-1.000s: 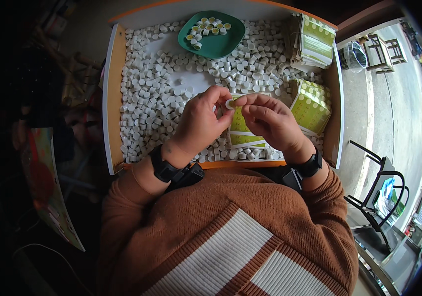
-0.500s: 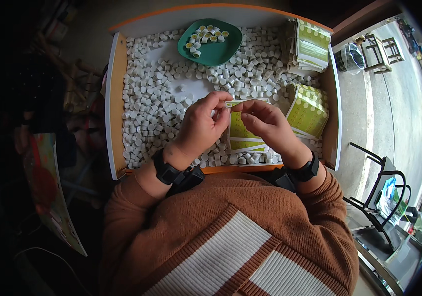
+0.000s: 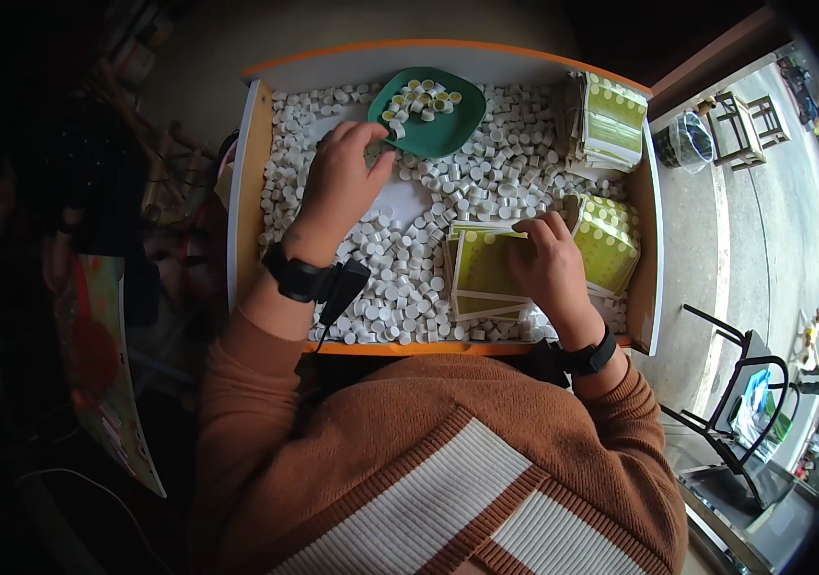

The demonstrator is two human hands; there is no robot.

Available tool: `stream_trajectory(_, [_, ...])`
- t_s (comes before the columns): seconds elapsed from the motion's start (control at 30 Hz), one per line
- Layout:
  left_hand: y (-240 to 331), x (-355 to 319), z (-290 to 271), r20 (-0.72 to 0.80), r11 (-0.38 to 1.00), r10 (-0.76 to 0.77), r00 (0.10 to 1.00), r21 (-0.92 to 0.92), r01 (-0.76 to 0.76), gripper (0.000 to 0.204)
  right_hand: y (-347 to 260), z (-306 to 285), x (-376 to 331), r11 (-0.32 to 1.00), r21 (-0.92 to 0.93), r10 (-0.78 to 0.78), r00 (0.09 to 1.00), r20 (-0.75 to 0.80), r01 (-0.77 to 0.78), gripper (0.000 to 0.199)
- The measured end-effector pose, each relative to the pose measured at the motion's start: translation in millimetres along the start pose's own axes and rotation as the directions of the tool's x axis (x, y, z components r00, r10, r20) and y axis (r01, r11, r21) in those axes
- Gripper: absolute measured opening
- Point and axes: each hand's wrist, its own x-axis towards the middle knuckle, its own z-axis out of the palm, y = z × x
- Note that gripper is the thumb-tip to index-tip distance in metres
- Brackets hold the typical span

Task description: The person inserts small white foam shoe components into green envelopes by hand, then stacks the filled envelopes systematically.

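Observation:
My left hand (image 3: 344,177) reaches just left of a green plate (image 3: 452,136), thumb and index finger apart, with nothing visible between them. Several small white caps with yellow inside (image 3: 422,99) lie on the plate. My right hand (image 3: 555,268) bends over a stack of green cards with white borders (image 3: 488,268), its fingers curled at the upper edge and its thumb against the top card. Part of that card is hidden beneath the hand. Loose white caps (image 3: 395,287) surround the cards and plate.
An open box with orange-edged walls (image 3: 251,192) holds everything. Two more card stacks, one at the back right (image 3: 612,120) and one nearer (image 3: 606,244), stand against its right wall. Outside are a black chair (image 3: 764,402), a wooden stool (image 3: 740,129) and a lined bin (image 3: 685,142).
My hands were together over the cards, fingertips pinched. Now my left hand has moved away toward the plate, and my right hand has settled on the cards. The whole view has shifted slightly.

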Motion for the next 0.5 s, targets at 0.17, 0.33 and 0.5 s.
stream_trajectory(0.17, [-19.9,-39.5,3.5,0.231,0.927,-0.079,0.970,0.375,-0.013,0.016,1.3,4.4,1.3,1.000,0.009,-0.020,1.000,0.016,0.020,0.022])
stream_trajectory(0.33, [-19.8,-38.5,15.3,0.228,0.921,-0.048,0.972,0.388,-0.046,0.016,3.9,10.7,1.8,0.999,0.051,-0.001,0.999,0.036,-0.001,0.021])
stream_trajectory(0.5, [44.0,-44.4,30.4,0.272,0.949,-0.138,0.952,-0.239,0.206,0.015,7.2,10.1,2.7,0.996,0.071,0.047,0.997,0.059,-0.051,0.021])
